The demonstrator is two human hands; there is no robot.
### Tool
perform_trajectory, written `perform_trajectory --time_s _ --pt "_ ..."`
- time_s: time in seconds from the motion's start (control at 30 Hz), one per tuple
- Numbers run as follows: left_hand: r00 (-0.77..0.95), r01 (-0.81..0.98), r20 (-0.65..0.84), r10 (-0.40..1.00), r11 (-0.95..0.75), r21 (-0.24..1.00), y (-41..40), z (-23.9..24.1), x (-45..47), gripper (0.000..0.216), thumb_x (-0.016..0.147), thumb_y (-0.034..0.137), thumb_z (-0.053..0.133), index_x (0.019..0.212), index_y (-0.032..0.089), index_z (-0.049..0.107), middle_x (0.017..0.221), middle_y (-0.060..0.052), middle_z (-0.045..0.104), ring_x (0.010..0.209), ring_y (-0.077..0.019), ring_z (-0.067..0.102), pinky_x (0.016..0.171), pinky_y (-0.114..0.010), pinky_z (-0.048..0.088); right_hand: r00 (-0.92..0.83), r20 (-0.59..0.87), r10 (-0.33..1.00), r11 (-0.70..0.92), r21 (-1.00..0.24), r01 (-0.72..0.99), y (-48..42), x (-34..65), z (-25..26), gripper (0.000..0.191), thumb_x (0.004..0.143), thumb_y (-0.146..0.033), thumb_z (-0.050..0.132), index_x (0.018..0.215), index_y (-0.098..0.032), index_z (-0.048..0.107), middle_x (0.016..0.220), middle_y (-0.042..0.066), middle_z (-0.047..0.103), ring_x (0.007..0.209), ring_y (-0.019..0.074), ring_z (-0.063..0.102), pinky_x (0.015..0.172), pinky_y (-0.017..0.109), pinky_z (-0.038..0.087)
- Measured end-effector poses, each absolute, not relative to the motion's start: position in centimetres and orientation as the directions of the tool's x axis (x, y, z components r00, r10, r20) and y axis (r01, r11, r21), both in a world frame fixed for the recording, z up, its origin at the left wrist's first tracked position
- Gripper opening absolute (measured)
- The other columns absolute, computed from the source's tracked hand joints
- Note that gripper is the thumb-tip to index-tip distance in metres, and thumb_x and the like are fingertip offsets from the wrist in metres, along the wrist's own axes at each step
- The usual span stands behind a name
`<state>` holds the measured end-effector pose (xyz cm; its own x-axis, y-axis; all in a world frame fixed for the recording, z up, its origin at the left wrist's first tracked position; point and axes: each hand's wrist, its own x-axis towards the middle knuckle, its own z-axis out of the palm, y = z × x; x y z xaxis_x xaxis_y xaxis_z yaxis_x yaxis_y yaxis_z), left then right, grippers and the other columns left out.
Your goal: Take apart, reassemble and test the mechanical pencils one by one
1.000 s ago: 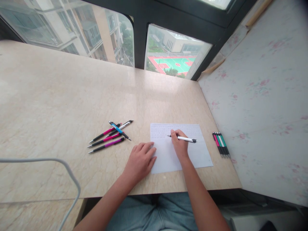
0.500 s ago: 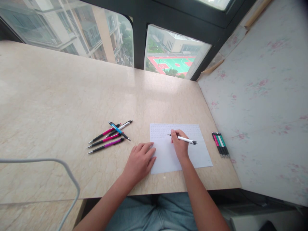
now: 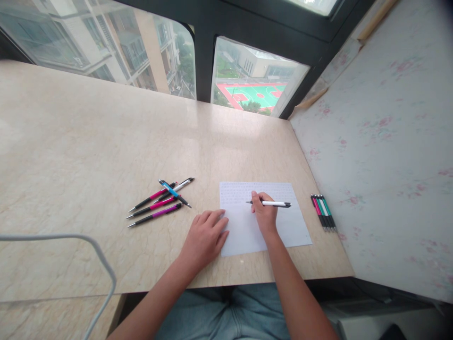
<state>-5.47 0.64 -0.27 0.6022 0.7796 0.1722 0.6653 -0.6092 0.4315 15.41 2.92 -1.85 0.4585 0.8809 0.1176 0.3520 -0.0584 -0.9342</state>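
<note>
A white pen [image 3: 272, 203] with black ends is pinched in my right hand [image 3: 264, 212], its tip pointing left at the paper. Beneath lies a white sheet of paper [image 3: 244, 236] with rows of small handwriting across its upper part. My left hand [image 3: 205, 233] rests flat, fingers stretched, with its fingertips on the sheet's left edge. Left of it several loose pens lie in a pile: a purple pen [image 3: 159, 214] in front, pink ones behind, and a blue pen [image 3: 174, 192] across the top.
To the right of the sheet, several pens [image 3: 323, 212] lie side by side near the papered wall [image 3: 389, 165]. A grey cable [image 3: 102, 257] arcs over the near left of the marble-patterned desk [image 3: 88, 156]. Windows [image 3: 262, 75] stand along the back.
The pen in my right hand has swung, its rear end rising slightly so it lies nearly level across the view. My left hand stays in place on the paper's edge.
</note>
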Motion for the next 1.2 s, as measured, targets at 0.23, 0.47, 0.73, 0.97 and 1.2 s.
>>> perform_trajectory --time_s 0.23,0.47,0.73,0.97,1.2 --pt "0.606 0.668 0.168 0.778 -0.612 0.423 0.7 -0.3 -5.4 0.019 0.092 0.026 0.05 0.107 0.021 0.06 0.127 -0.012 0.059 0.108 -0.0298 0.054 0.089 -0.048 0.044 0.439 0.106 0.892 -0.05 -0.943 0.33 2.9 15.4 -2.1 0.045 0.088 -0.048 0.057 0.054 -0.021 0.045 0.045 -0.006 0.041 0.045 0.0107 0.039 0.048 0.024 0.033" --pt "0.603 0.674 0.166 0.78 -0.609 0.418 0.7 -0.4 -5.5 0.02 0.091 0.025 0.051 0.108 0.022 0.061 0.127 -0.01 0.06 0.107 -0.0294 0.054 0.089 -0.048 0.045 0.488 0.135 0.862 -0.024 -0.952 0.305 3.1 15.7 -2.7 0.039 0.087 -0.046 0.06 0.06 -0.02 0.049 0.052 -0.006 0.045 0.05 0.0107 0.04 0.052 0.024 0.034" --pt "0.593 0.66 0.208 0.778 -0.618 0.427 0.8 -0.7 -5.6 0.021 0.09 0.024 0.052 0.107 0.022 0.063 0.125 -0.011 0.061 0.107 -0.0286 0.056 0.091 -0.047 0.045 0.495 0.094 0.864 0.002 -0.983 0.184 3.1 15.7 -2.4 0.039 0.084 -0.05 0.063 0.063 -0.019 0.05 0.05 -0.007 0.043 0.048 0.0098 0.039 0.049 0.023 0.032" --pt "0.594 0.664 0.215 0.775 -0.623 0.414 0.9 -0.5 -5.6 0.02 0.09 0.025 0.052 0.106 0.022 0.063 0.124 -0.011 0.061 0.106 -0.0287 0.056 0.09 -0.048 0.046 0.506 0.105 0.856 0.027 -0.987 0.157 3.2 15.9 -2.6 0.041 0.084 -0.055 0.061 0.067 -0.018 0.055 0.051 -0.007 0.041 0.049 0.0101 0.038 0.05 0.023 0.031" --pt "0.603 0.66 0.219 0.767 -0.634 0.403 0.9 -0.8 -5.6 0.021 0.09 0.025 0.051 0.108 0.021 0.062 0.126 -0.011 0.061 0.107 -0.0288 0.055 0.09 -0.048 0.046 0.517 0.108 0.849 0.093 -0.994 0.056 3.4 15.9 -2.9 0.049 0.089 -0.06 0.05 0.065 -0.018 0.059 0.052 -0.005 0.043 0.051 0.0108 0.04 0.052 0.024 0.032"
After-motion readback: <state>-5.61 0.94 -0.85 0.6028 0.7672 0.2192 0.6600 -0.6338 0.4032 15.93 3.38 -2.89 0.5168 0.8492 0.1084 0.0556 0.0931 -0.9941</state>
